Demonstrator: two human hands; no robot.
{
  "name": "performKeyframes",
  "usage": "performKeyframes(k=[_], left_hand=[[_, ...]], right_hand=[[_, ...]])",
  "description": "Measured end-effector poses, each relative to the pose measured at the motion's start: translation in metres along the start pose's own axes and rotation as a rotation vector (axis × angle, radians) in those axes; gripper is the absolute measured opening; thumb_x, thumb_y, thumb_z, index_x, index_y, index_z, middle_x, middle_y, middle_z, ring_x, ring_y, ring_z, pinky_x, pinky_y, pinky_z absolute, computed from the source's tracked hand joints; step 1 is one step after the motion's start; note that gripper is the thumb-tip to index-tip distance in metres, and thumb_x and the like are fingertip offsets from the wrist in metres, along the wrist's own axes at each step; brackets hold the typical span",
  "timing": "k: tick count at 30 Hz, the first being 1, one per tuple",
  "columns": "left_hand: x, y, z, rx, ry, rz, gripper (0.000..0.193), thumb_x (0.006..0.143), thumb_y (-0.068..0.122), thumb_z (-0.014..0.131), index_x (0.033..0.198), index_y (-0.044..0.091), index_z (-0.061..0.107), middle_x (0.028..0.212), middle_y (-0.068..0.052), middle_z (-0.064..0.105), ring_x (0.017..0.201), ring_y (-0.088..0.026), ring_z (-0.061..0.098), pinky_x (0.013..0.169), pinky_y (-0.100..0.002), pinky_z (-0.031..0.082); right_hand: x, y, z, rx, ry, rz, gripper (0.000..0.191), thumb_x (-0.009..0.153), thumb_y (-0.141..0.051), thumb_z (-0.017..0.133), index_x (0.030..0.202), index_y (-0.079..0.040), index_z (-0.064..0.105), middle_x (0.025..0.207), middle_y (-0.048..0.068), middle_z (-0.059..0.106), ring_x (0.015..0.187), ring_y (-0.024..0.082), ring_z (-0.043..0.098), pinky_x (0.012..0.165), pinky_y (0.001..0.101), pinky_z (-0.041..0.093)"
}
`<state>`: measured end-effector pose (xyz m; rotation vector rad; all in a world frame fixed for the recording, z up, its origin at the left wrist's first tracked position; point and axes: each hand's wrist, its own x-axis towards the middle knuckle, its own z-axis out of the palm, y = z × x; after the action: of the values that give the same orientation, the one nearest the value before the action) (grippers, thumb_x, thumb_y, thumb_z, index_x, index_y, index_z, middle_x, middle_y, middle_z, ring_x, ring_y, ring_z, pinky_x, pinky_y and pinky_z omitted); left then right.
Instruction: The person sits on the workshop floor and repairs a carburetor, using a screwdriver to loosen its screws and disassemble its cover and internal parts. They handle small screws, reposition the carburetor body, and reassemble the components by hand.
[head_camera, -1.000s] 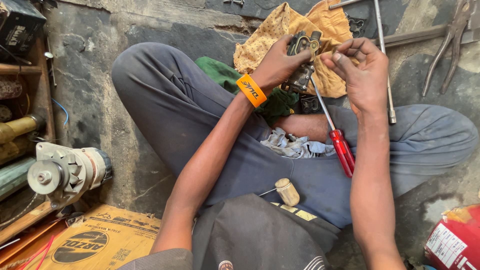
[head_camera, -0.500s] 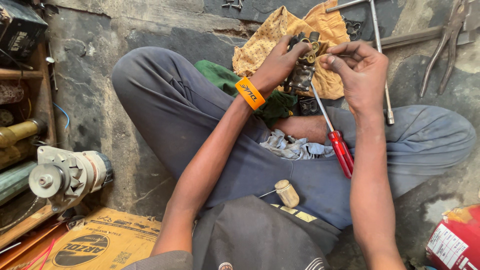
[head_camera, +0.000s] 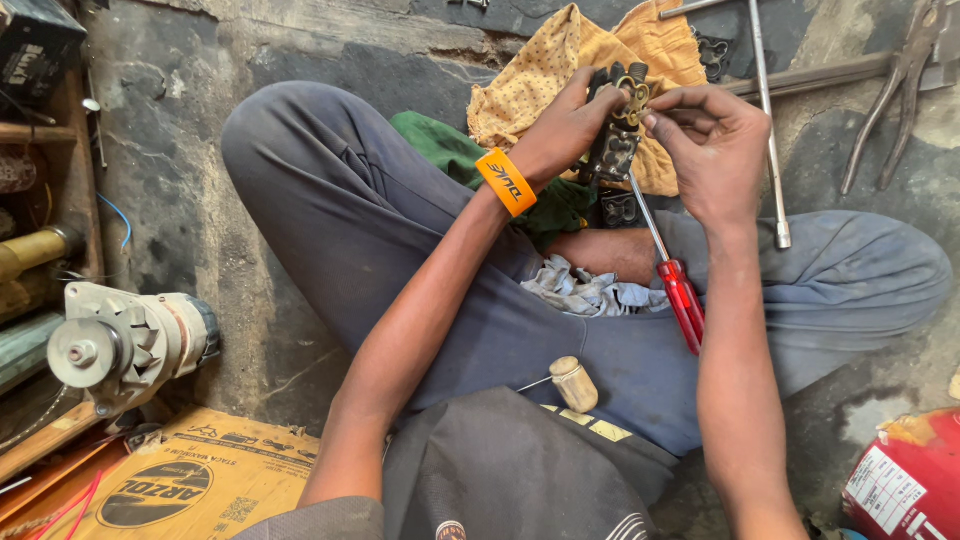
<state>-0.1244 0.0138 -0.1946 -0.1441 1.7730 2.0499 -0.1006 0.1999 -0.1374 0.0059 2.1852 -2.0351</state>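
- Black part (head_camera: 615, 135) w/ brass fittings – being held up over the lap, in front of the yellow cloth (head_camera: 560, 75), between both hands.
- Left hand (head_camera: 565, 125) is gripping the part's left side, fingers curled shut round it; thumb is sitting on top near the brass bit.
- Right hand (head_camera: 715, 150) is pinching at the part's top right edge – thumb & forefinger nearly closed, tips touching the brass piece; other fingers are curling loosely. Can't tell if they're holding anything small.
- Orange wristband (head_camera: 505, 181) on the left wrist.
- Screwdriver (head_camera: 670, 270), red handle, is lying across the right thigh, shaft pointing up toward the part – neither hand on it.
- Wood-handled tool (head_camera: 570, 383) is resting on the lap, close to the body.
- Grey rag (head_camera: 585, 290) is bunched between the legs; green cloth (head_camera: 440, 150) under the left forearm.
- T-bar wrench (head_camera: 765, 120) & pliers (head_camera: 895, 95) are lying on the floor, upper right.
- Alternator (head_camera: 125, 345) is sitting at left, well apart; red can (head_camera: 905, 480) at bottom right.
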Motion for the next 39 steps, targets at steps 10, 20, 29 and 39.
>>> performKeyframes(k=[10,20,29,39], left_hand=[[0.0014,0.0006,0.0014,0.029,0.007,0.022,0.034,0.097,0.030,0.060,0.113,0.000,0.055,0.092,-0.006,0.061,0.086,-0.012,0.057,0.075,-0.028,0.051],[0.0029,-0.0011,0.0014,-0.002,-0.004,-0.008,0.031,0.097,0.027,0.058,0.110,0.000,0.056,0.090,-0.005,0.059,0.084,-0.012,0.056,0.074,-0.028,0.051],[0.0029,-0.0002,-0.0017,-0.015,-0.004,0.008,0.028,0.097,0.028,0.054,0.103,0.000,0.061,0.090,-0.004,0.059,0.085,-0.012,0.053,0.076,-0.027,0.047],[0.0042,-0.0017,-0.0002,0.009,0.003,0.008,0.034,0.096,0.032,0.059,0.107,0.000,0.060,0.093,-0.007,0.065,0.088,-0.011,0.059,0.077,-0.027,0.051]], right_hand=[[0.0005,0.0030,-0.0006,-0.043,0.007,-0.009,0.016,0.098,0.009,0.077,0.110,0.003,0.070,0.108,0.008,0.075,0.099,0.011,0.074,0.090,0.0229,0.061],[-0.0007,0.0016,0.0006,-0.078,-0.038,-0.020,0.021,0.095,0.011,0.077,0.113,0.004,0.069,0.112,0.010,0.074,0.105,0.013,0.073,0.095,0.0246,0.061],[-0.0005,-0.0018,-0.0003,0.014,-0.065,-0.008,0.024,0.095,0.012,0.076,0.116,0.005,0.068,0.115,0.012,0.074,0.107,0.014,0.073,0.099,0.0263,0.061],[-0.0004,0.0021,-0.0007,0.028,-0.062,0.021,0.022,0.096,0.011,0.075,0.116,0.005,0.069,0.112,0.011,0.074,0.101,0.014,0.073,0.091,0.0256,0.061]])
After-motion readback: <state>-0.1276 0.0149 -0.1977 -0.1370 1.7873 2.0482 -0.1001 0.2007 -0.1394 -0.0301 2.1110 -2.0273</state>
